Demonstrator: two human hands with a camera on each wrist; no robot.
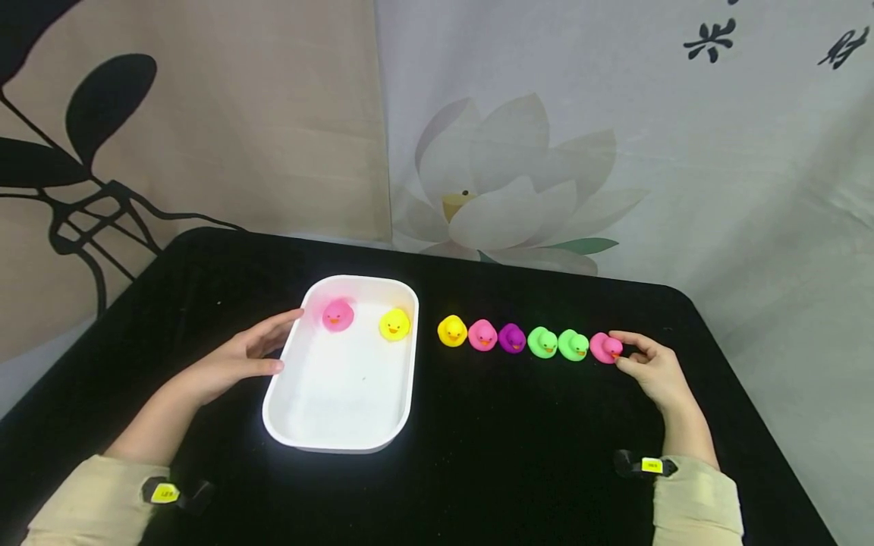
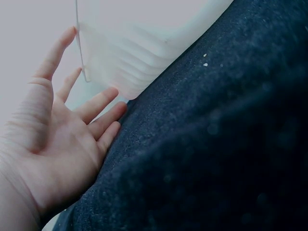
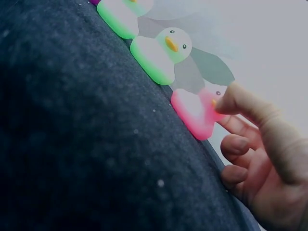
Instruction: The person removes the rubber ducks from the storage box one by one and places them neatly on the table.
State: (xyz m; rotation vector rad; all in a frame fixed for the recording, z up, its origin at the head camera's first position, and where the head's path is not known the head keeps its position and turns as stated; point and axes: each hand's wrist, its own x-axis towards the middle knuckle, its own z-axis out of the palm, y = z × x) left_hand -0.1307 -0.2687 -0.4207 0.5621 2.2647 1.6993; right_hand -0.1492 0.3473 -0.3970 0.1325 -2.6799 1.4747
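Note:
My left hand is at the left side of a white tray, its fingers spread and fairly straight. In the left wrist view the fingertips touch or nearly touch the tray's outer wall. Inside the tray sit a pink rubber duck and a yellow rubber duck. At the right end of a row of ducks, my right hand pinches a pink rubber duck between thumb and fingers. The right wrist view shows that pink duck at the table surface, its face partly behind the thumb.
Left of the pinched duck stand two green ducks, a purple duck, a pink duck and a yellow duck, close together. A black cloth covers the table. Behind it hangs a printed curtain.

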